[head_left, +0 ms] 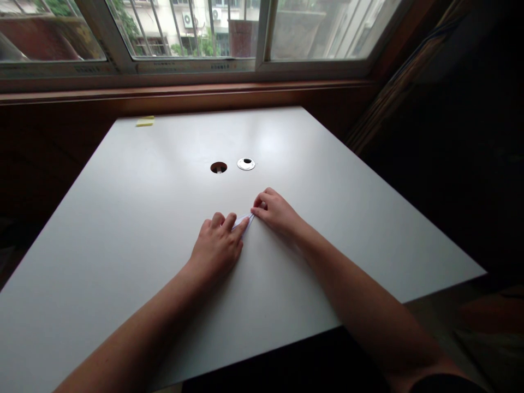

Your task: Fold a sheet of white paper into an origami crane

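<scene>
A small piece of folded white paper (247,227), narrowing to a point at its right end, lies on the white tabletop (135,218). My left hand (216,240) rests over its left part and holds it down, with the index finger stretched along the paper and the other fingers bent. Much of the paper is hidden under that hand. At the pointed end, my right hand (272,210) pinches the tip between thumb and index finger. Both hands are close together near the middle of the table.
Beyond my hands are a round hole (218,167) in the tabletop and a loose silver ring-shaped cover (246,164) beside it. A yellow paper strip (145,121) lies at the far left edge. A barred window (196,33) stands behind the table.
</scene>
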Motion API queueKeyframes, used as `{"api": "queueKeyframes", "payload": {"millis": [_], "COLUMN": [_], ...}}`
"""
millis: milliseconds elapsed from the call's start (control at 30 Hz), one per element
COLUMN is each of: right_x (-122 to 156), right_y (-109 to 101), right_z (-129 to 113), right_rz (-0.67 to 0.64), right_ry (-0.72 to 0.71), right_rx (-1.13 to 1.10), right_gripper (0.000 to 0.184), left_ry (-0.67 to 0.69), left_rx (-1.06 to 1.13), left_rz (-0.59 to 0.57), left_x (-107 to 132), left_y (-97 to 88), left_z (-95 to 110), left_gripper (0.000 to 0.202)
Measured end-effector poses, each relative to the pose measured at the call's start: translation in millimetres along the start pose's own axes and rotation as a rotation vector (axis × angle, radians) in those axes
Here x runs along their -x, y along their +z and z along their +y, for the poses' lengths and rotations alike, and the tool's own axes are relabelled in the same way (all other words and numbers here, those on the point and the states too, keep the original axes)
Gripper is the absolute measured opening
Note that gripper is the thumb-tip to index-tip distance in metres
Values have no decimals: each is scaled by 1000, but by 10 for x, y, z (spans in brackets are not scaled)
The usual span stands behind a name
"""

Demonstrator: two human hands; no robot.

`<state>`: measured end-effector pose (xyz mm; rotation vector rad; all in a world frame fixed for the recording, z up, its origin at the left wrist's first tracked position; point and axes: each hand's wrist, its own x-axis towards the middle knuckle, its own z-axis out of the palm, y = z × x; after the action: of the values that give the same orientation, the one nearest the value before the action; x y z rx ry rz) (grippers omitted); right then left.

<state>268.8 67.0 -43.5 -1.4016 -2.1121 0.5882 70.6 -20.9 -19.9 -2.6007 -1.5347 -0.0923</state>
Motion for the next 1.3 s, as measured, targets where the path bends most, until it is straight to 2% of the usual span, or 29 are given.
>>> {"api": "queueKeyframes", "payload": {"millis": [333,533,900,1300], "right_x": [-4,21,-36,-40], "right_y": [-40,-35,-32,-35], "right_z": [18,-66,-57,-29], "right_rz": [23,-27,-51,-20], "right_ry": [-4,-53,32,59], "right_rx": [-42,24,-8,-50], "right_gripper": [9,11,3,9], "left_ry": [1,-5,-11,-15], "left_rx": [5,5,30,34], "left_rz": [-3,-3,-18,-13], "left_x": [10,1,-6,1], "left_y": [-12,-19,4,4], "left_z": [-5,-1,-5,-6], "left_gripper": [52,53,53,54]}}
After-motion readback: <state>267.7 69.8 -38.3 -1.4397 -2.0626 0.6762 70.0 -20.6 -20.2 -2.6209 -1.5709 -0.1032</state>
